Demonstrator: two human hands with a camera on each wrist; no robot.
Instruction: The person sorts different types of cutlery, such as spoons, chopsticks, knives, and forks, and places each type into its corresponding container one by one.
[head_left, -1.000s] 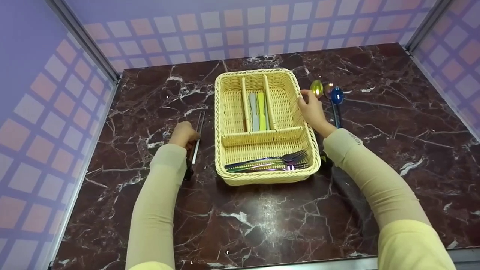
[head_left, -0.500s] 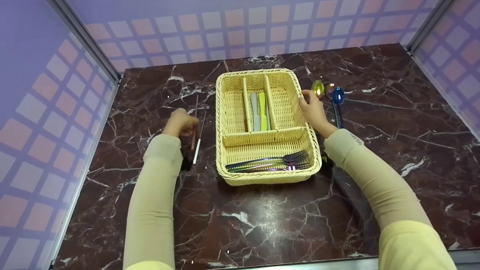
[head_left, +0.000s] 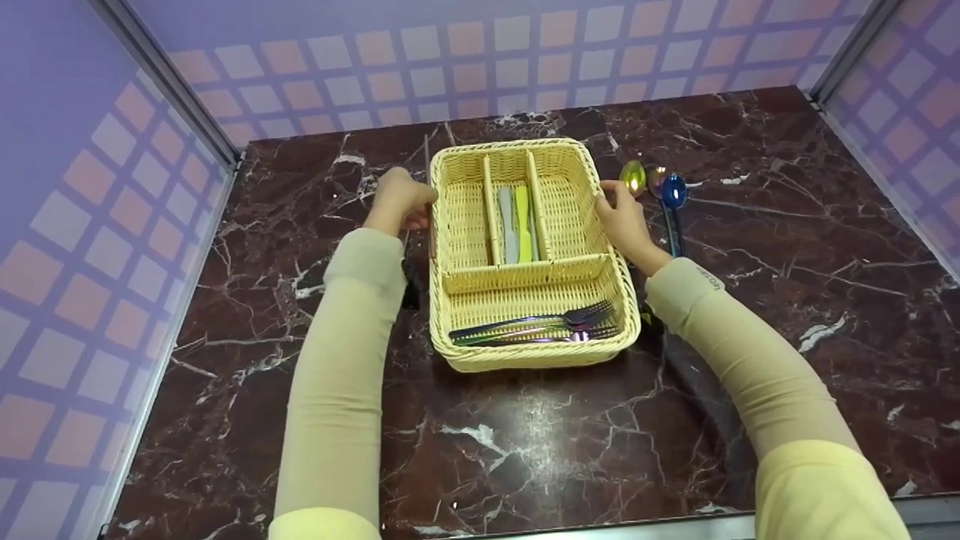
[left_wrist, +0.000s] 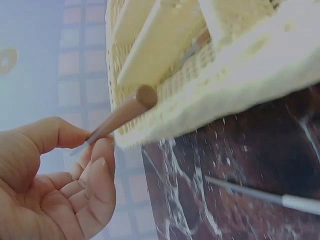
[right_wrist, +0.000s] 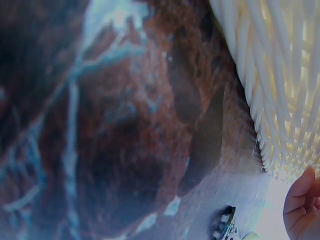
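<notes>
My left hand (head_left: 405,199) is at the left side of the yellow woven cutlery basket (head_left: 536,362). Between thumb and fingertips it pinches a brown chopstick (left_wrist: 120,116) with a thin metallic tip, held clear of the table next to the rim. Below it in the left wrist view lies another chopstick (left_wrist: 300,202) with a white end. My right hand (head_left: 628,225) grips the basket's right rim, part of its fingers hidden. Several dark purple forks (head_left: 589,313) fill the front compartment. A grey knife (head_left: 508,225) and a yellow-green knife (head_left: 523,225) stand out in the middle compartment.
Right of the basket lie a yellow spoon (head_left: 633,178), a pinkish spoon (head_left: 656,178) and a blue spoon (head_left: 674,191), partly behind my right wrist. Tiled purple panels (head_left: 510,60) wall in the dark marbled table (head_left: 300,187) at the back and both sides.
My left hand has picked up the brown chopstick from beside the white-ended one and moved it up and right to the basket's left rim. The right hand stays at the right rim.
</notes>
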